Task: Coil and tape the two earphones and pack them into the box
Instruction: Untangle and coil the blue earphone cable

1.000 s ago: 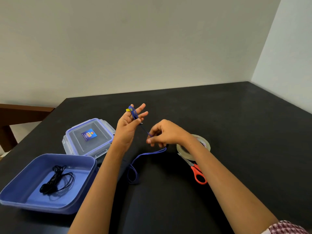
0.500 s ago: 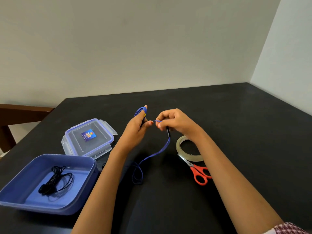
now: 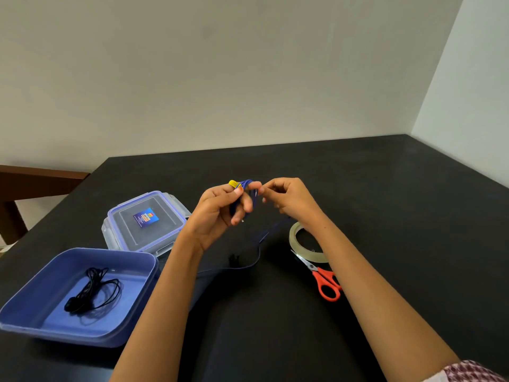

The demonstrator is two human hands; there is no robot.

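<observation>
hidden: tape roll [image 3: 296, 235] partly behind right forearm | left hand [image 3: 217, 213] grip curled round blue earphone [image 3: 246, 200] coils | right hand [image 3: 286, 198] pinches cord, now higher, closer | black earphone [image 3: 92, 289] in box [image 3: 41, 282] | slack shorter on worktop [image 3: 385, 216]

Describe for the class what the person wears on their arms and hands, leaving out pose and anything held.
Both forearms are bare, and no watch, ring or glove shows on the left hand or the right hand. The only clothing visible is a sleeve edge on the right arm at the lower right corner, in a maroon and white pattern.
</observation>
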